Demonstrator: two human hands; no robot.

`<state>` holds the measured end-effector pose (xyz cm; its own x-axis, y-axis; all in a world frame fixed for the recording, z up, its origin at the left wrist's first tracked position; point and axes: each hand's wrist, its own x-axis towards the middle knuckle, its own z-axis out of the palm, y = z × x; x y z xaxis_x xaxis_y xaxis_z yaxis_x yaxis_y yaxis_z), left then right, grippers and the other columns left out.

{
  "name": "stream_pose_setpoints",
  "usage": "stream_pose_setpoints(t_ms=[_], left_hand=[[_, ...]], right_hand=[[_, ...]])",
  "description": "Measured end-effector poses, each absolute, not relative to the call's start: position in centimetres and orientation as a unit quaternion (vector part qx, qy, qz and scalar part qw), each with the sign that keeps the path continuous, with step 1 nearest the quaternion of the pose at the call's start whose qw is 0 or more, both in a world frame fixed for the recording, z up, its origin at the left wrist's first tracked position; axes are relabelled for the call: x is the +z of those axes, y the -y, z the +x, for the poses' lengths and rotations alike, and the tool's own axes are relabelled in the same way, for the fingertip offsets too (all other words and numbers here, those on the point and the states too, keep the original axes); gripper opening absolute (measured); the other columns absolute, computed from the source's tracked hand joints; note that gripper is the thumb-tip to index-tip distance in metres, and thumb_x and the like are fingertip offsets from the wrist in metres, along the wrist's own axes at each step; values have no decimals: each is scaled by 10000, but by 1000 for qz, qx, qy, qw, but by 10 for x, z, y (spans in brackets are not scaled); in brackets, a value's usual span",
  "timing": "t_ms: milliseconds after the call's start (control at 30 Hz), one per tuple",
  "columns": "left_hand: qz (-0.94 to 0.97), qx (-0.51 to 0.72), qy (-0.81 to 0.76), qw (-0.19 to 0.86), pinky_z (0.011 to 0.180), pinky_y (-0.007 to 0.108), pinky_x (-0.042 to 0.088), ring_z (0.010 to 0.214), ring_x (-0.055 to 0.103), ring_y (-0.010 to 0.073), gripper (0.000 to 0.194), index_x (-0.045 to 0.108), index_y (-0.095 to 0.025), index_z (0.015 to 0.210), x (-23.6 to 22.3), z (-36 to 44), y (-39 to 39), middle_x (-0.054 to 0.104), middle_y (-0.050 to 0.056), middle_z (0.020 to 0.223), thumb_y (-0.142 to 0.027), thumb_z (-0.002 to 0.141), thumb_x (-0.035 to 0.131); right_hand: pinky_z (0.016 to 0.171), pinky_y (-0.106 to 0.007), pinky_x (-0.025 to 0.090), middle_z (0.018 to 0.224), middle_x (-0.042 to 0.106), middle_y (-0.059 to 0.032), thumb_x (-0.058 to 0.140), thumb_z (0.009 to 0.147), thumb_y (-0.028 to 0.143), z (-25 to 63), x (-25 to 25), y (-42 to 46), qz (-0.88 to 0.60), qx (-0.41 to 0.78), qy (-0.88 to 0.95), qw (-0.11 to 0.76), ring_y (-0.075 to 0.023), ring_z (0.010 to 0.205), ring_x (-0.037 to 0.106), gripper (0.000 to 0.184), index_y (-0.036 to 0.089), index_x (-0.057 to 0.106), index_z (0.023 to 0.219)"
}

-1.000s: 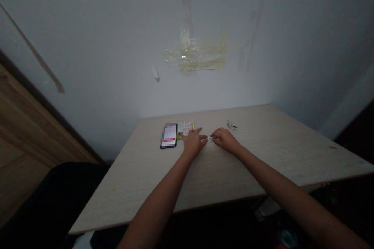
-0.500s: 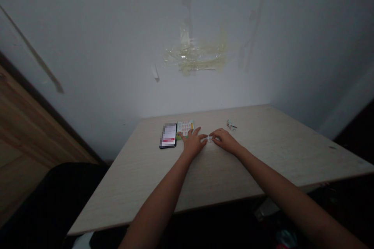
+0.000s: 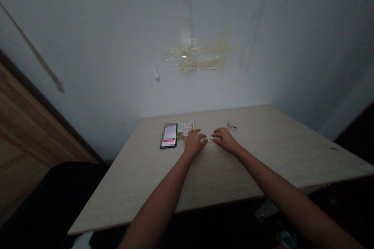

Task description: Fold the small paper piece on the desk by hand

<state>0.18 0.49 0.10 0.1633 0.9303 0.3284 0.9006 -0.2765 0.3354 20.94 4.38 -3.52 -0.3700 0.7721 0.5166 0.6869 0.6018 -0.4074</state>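
Note:
A small white piece with faint dark marks is low on the table between my two hands; its exact kind is too small to make out. My left hand has its thumb and a fingertip at the piece's left edge, with its other fingers spread toward a printed card. From the other side, my right hand meets the piece with thumb and fingertip, its remaining fingers slightly raised. The printed card, with rows of small pictures and a green edge, is partly covered by my left fingers.
A phone with its screen lit lies left of the card. A crumpled, patterned scrap rests beyond my right hand. The pale wooden table meets a wall with old clear tape. A dark shape stands at the left.
The fingers of my right hand have opened a little and its upper finger has lifted. More of the white piece shows between the hands. My left hand has hardly moved.

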Motion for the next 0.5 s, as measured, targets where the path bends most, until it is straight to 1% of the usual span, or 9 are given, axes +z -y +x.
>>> stream_pose_setpoints(t_ms=[167, 267, 500], left_hand=[[762, 241, -600, 43, 1128, 733, 13, 1324, 425, 315, 211, 748, -362, 1038, 4, 2, -4, 584, 12, 1376, -429, 873, 635], [759, 244, -602, 54, 1141, 710, 19, 1319, 433, 306, 211, 747, -357, 1045, 5, 3, -4, 597, 18, 1364, -408, 867, 646], [743, 288, -596, 100, 1141, 705, 1, 1278, 489, 297, 205, 746, -332, 1039, 10, 4, -3, 667, 32, 1267, -346, 852, 664]], right_hand=[[1016, -434, 434, 1106, 671, -109, 725, 806, 289, 209, -36, -45, -443, 78, 814, 368, -271, 1108, 547, 228, 222, 774, 1019], [1005, -434, 435, 1082, 685, -101, 738, 787, 290, 209, -36, -46, -443, 92, 807, 379, -268, 1084, 563, 218, 225, 779, 992], [962, -427, 441, 970, 730, -81, 757, 740, 265, 206, -27, -44, -430, 126, 801, 397, -260, 1007, 612, 189, 207, 772, 919]])
